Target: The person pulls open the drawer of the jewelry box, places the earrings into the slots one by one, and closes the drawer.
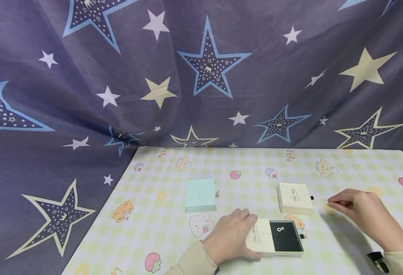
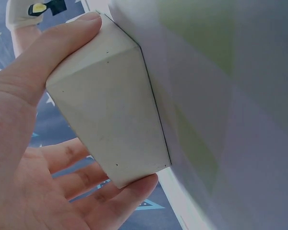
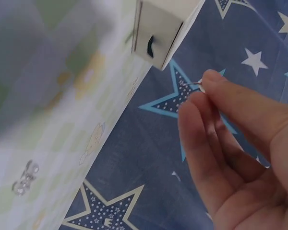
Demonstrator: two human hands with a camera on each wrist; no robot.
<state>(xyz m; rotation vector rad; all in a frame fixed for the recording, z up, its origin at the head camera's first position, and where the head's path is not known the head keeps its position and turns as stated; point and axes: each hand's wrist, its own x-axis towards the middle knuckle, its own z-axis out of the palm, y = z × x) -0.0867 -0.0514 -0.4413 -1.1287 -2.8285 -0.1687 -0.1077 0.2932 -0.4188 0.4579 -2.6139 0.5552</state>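
Note:
My left hand grips the sleeve of a white drawer box, thumb on the near side and fingers over the far side. The drawer is slid out to the right. On its black lining sits a small silver earring. My right hand is raised above the table at the right. In the right wrist view its thumb and forefinger pinch a small silver earring, mostly hidden by the fingertips, with a thin metal end sticking out.
A second white box, closed, with a black tab, lies behind the open one. A mint-green box lies farther left. A small shiny transparent thing, its kind unclear, lies on the checked tablecloth. A starry curtain hangs behind.

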